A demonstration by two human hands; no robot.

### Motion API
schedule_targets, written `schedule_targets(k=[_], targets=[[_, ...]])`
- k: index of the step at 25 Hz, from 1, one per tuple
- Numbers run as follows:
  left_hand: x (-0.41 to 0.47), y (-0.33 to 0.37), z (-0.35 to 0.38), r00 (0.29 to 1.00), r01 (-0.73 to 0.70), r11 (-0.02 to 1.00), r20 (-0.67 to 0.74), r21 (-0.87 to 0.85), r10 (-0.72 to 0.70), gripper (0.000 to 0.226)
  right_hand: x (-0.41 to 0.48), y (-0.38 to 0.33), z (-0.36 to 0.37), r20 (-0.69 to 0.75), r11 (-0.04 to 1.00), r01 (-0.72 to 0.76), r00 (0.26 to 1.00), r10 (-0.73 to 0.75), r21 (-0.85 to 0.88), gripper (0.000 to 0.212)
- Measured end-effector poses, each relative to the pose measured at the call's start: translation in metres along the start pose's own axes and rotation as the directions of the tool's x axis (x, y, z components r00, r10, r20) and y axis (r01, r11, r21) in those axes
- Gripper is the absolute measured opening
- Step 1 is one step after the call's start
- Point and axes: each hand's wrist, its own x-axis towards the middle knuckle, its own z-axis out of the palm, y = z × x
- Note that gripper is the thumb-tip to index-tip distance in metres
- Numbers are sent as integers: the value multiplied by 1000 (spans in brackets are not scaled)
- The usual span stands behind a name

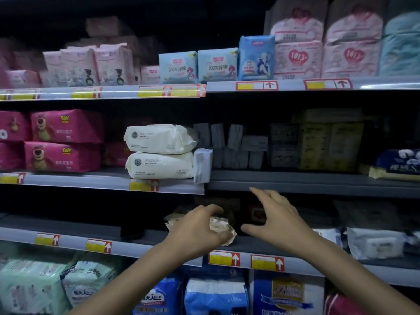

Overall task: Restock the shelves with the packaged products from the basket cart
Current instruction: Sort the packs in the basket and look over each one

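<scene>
**Item: tan pack, third shelf down, centre of frame**

Location. The pack [220, 226] sits at the front of the shelf [261, 246], just behind the price strip [245, 260]. It is a soft, crinkled packet. Its print is too blurred to read.

Lie. The long axis runs left to right across the frame, dipping a little towards the right. The left end shows just past the knuckles. The right end juts out beyond the fingertips and points to the lower right, towards the other hand.

Left hand [195, 230]. It is on the pack, with the fingers curled over the top from the near side and the thumb under the right end, so it has a full grip. This is the nearer hand and the only one touching the pack.

Right hand [280, 220]. It holds nothing. The fingers are spread and nearly straight, and the palm faces the shelf. The thumb tip is just beside the pack's right corner but apart from it. The forefinger reaches up towards the lip of the shelf above.

Behind. A dark pack [256, 213] stands in the shadowed gap between the hands. How deep the gap goes cannot be told.

Judgement. The pack is being seated. The coming move is likely a push back along the short axis, with the free hand steadying the right end.

Not in view: the cart.
</scene>
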Motion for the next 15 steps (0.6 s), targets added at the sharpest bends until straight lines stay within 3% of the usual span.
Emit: schedule_targets(k=[5, 11, 15], targets=[[-14, 1, 55, 977, -159, 931, 186, 329, 101, 94, -51, 48, 27, 276, 993, -18, 960, 50, -118, 121], [-35, -19, 141, 910, -261, 898, 402, 355, 105, 102, -111, 100, 82, 511, 982, -40, 849, 132, -187, 127], [-57, -39, 202, 859, -279, 912, 502, 301, 98, 91, -144, 136, 141, 688, 972, -37, 701, 190, -231, 130]])
